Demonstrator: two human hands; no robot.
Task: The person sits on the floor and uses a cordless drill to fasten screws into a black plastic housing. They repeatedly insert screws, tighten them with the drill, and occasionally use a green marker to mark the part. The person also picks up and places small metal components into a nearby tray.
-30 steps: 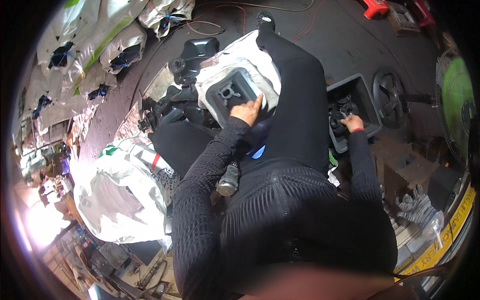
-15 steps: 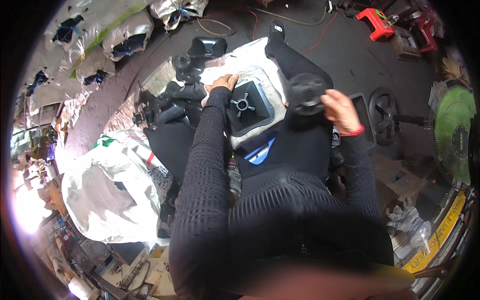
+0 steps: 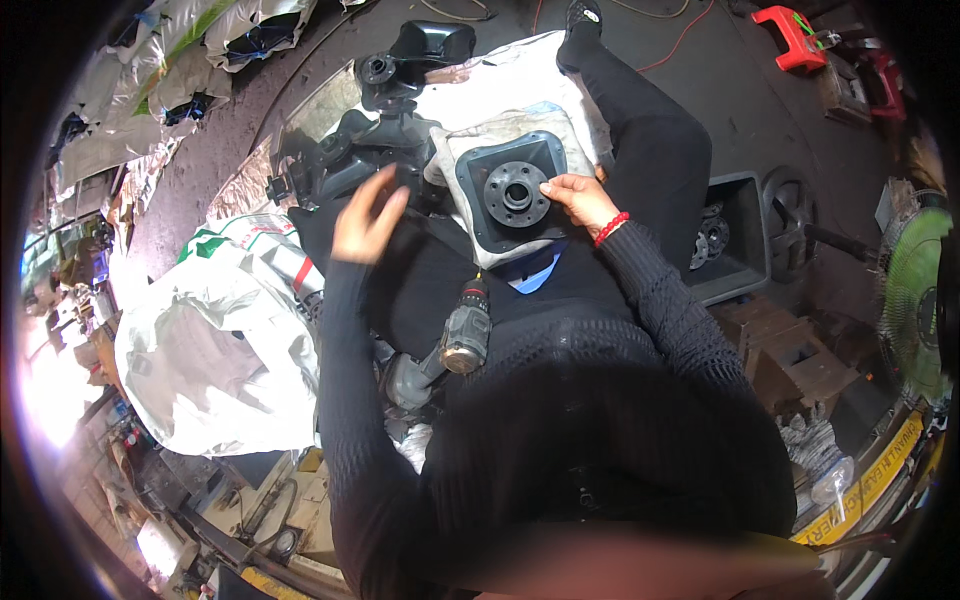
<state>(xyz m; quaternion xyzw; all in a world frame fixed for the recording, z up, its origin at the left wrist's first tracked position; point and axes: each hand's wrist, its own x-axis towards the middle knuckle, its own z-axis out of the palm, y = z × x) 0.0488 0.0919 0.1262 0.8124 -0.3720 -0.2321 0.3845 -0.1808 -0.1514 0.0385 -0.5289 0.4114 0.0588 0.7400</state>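
Observation:
A round black flange (image 3: 501, 209) with a ring of holes sits over the middle of a dark squarish moulded part (image 3: 473, 172). My right hand (image 3: 582, 203) pinches its right edge between thumb and fingers. Under the moulded part is a whitish padded cloth (image 3: 455, 150) on my lap. To the left, my left hand (image 3: 366, 222) is raised with nothing in it, fingers apart, near several dark plastic parts (image 3: 375, 140). A cordless drill (image 3: 468, 325) rests on my lap, its bit toward the moulded part.
A dark crate (image 3: 745, 265) holding several flanges (image 3: 711, 238) stands to the right, beside cardboard boxes (image 3: 790, 355) and a green fan (image 3: 918, 300). A white sack (image 3: 215, 370) is on the left. Red stools (image 3: 790, 38) stand at the far right.
My right hand has brought the flange left onto the moulded part. My left hand has let go of the moulded part's edge and moved left and nearer. The view has shifted, showing the drill more fully.

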